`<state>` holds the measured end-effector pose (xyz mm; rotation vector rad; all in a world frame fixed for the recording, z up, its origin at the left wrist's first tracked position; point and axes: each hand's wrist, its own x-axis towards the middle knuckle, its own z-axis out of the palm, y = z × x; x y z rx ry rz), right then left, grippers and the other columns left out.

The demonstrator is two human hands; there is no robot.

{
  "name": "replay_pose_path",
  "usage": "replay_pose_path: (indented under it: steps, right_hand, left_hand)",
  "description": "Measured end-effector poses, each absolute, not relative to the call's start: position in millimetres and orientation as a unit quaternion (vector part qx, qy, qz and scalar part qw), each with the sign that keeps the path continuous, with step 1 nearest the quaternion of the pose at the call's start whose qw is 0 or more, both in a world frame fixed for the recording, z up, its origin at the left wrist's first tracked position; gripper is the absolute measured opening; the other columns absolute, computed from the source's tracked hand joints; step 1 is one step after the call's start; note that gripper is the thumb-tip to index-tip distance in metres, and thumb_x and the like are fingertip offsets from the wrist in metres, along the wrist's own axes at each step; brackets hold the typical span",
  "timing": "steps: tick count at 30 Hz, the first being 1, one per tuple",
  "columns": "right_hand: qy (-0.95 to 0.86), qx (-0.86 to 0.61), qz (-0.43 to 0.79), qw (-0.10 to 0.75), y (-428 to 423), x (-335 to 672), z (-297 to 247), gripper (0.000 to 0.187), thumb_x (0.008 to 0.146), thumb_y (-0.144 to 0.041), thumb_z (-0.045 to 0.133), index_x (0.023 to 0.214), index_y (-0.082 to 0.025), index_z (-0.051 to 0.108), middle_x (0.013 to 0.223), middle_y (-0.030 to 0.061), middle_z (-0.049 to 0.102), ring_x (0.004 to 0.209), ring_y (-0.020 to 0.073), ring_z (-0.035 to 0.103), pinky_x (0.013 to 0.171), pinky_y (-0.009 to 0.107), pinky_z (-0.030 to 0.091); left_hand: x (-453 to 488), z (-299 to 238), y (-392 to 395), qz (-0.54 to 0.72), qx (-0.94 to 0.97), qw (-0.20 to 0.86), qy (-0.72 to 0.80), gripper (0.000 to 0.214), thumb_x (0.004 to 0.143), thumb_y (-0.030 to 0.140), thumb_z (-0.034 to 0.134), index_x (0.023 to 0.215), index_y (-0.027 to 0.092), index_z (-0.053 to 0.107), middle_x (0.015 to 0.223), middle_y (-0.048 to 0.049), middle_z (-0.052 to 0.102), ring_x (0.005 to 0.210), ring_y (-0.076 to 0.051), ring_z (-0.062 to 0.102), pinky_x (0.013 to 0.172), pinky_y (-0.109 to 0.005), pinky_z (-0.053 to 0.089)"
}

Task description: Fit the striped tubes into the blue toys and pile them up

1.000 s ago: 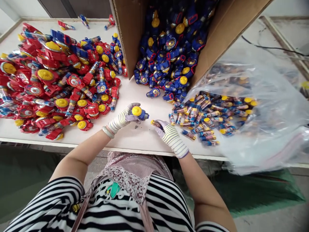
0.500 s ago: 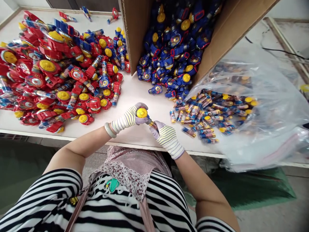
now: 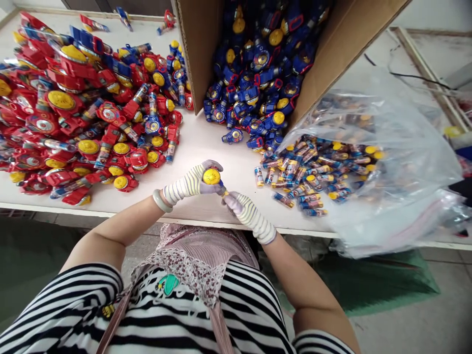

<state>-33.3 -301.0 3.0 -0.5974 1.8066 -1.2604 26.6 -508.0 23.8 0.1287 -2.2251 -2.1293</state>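
Note:
My gloved left hand (image 3: 195,182) is wrapped round a small blue plastic toy with a round yellow disc (image 3: 211,176) facing up. From the toy's lower right side a short printed tube (image 3: 224,193) points toward my right hand. The gloved right hand (image 3: 245,211) is closed on the tube's far end, and its fingers hide most of it. Both hands are above the white table near its front edge. Several loose tubes with yellow ends (image 3: 295,177) lie right of my right hand.
A heap of red and blue toys (image 3: 88,118) covers the table's left. An open cardboard box (image 3: 190,54) on its side spills blue toys (image 3: 254,93) at the back. A clear plastic bag (image 3: 398,187) with more tubes lies right, overhanging the table's front edge (image 3: 206,223).
My right hand's fingers have shifted along the tube and cover more of it. The left hand keeps hold of the toy. The whole view has shifted slightly.

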Motion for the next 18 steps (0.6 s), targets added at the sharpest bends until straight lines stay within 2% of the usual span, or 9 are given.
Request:
replay_pose_path:
  steps: [2, 4, 6, 8, 10, 12, 15, 16, 18]
  right_hand:
    - [0.577, -0.196, -0.542, 0.579, -300.0, -25.8, -5.4, 0.058, 0.083, -0.079, 0.041, 0.079, -0.023, 0.054, 0.048, -0.0098, 0.030, 0.038, 0.0090, 0.020, 0.040, 0.023, 0.022]
    - [0.499, -0.173, -0.549, 0.648, -301.5, -24.3, -11.6, 0.062, 0.080, -0.083, 0.038, 0.080, -0.023, 0.052, 0.045, -0.0133, 0.020, 0.035, 0.0081, 0.010, 0.036, 0.023, 0.017]
    - [0.556, -0.191, -0.553, 0.590, -306.0, -29.9, -12.7, 0.059, 0.082, -0.080, 0.042, 0.083, -0.023, 0.055, 0.047, -0.0105, 0.030, 0.037, 0.0092, 0.022, 0.039, 0.023, 0.025]
    - [0.684, -0.237, -0.533, 0.438, -312.5, -39.1, -9.0, 0.051, 0.081, -0.074, 0.053, 0.086, -0.023, 0.057, 0.057, -0.0036, 0.047, 0.048, 0.0133, 0.042, 0.048, 0.026, 0.036]
    - [0.764, -0.293, -0.489, 0.302, -319.2, -46.9, -3.2, 0.043, 0.079, -0.067, 0.061, 0.083, -0.024, 0.058, 0.069, 0.0024, 0.058, 0.063, 0.0186, 0.054, 0.059, 0.030, 0.044]
    - [0.768, -0.332, -0.466, 0.289, -325.1, -51.1, 2.6, 0.042, 0.084, -0.066, 0.057, 0.080, -0.025, 0.057, 0.071, 0.0041, 0.060, 0.065, 0.0208, 0.057, 0.062, 0.033, 0.047]
    - [0.728, -0.350, -0.465, 0.363, -331.4, -58.7, 8.6, 0.051, 0.096, -0.067, 0.037, 0.088, -0.024, 0.063, 0.068, 0.0045, 0.061, 0.062, 0.0215, 0.059, 0.060, 0.035, 0.050]
    - [0.730, -0.357, -0.465, 0.350, -332.2, -64.4, 9.2, 0.053, 0.096, -0.068, 0.036, 0.098, -0.024, 0.066, 0.074, 0.0062, 0.065, 0.068, 0.0230, 0.063, 0.063, 0.037, 0.053]
    - [0.761, -0.374, -0.468, 0.250, -330.2, -81.8, 6.6, 0.060, 0.093, -0.070, 0.044, 0.122, -0.023, 0.064, 0.102, 0.0125, 0.071, 0.095, 0.0278, 0.068, 0.082, 0.043, 0.057]
  left_hand:
    - [30.4, 22.8, -512.6, -0.693, -0.027, 0.032, -0.719, 0.059, 0.062, 0.031, 0.090, 0.108, 0.016, 0.057, 0.084, -0.0033, 0.067, 0.070, -0.017, 0.069, 0.064, -0.025, 0.056]
    - [30.7, 23.2, -518.3, -0.676, -0.068, 0.024, -0.733, 0.057, 0.061, 0.029, 0.090, 0.107, 0.016, 0.059, 0.087, -0.0047, 0.068, 0.071, -0.017, 0.070, 0.065, -0.026, 0.056]
    - [27.5, 24.1, -523.0, -0.654, -0.058, 0.022, -0.754, 0.057, 0.061, 0.029, 0.090, 0.107, 0.016, 0.060, 0.088, -0.0046, 0.068, 0.071, -0.016, 0.069, 0.065, -0.025, 0.055]
    - [23.1, 24.2, -525.4, -0.648, -0.007, 0.033, -0.761, 0.058, 0.063, 0.030, 0.090, 0.108, 0.016, 0.058, 0.087, -0.0040, 0.068, 0.071, -0.016, 0.068, 0.065, -0.025, 0.055]
    - [19.9, 23.0, -525.9, -0.663, 0.039, 0.025, -0.747, 0.059, 0.067, 0.032, 0.088, 0.112, 0.016, 0.054, 0.085, -0.0036, 0.068, 0.068, -0.015, 0.067, 0.063, -0.025, 0.054]
    - [17.9, 22.4, -527.4, -0.684, 0.038, 0.003, -0.729, 0.060, 0.070, 0.034, 0.087, 0.116, 0.016, 0.052, 0.084, -0.0036, 0.069, 0.066, -0.014, 0.066, 0.062, -0.025, 0.054]
    - [10.2, 30.7, -545.0, -0.669, -0.013, 0.006, -0.743, 0.062, 0.065, 0.031, 0.092, 0.114, 0.015, 0.057, 0.085, -0.0037, 0.068, 0.068, -0.015, 0.067, 0.062, -0.025, 0.055]
    - [4.7, 37.9, -558.2, -0.650, -0.012, 0.032, -0.759, 0.061, 0.062, 0.029, 0.093, 0.111, 0.015, 0.060, 0.086, -0.0035, 0.069, 0.070, -0.015, 0.068, 0.063, -0.025, 0.056]
    - [-11.4, 60.4, -597.6, -0.591, 0.062, 0.144, -0.791, 0.055, 0.062, 0.024, 0.093, 0.107, 0.014, 0.061, 0.086, -0.0031, 0.069, 0.071, -0.017, 0.068, 0.064, -0.028, 0.058]
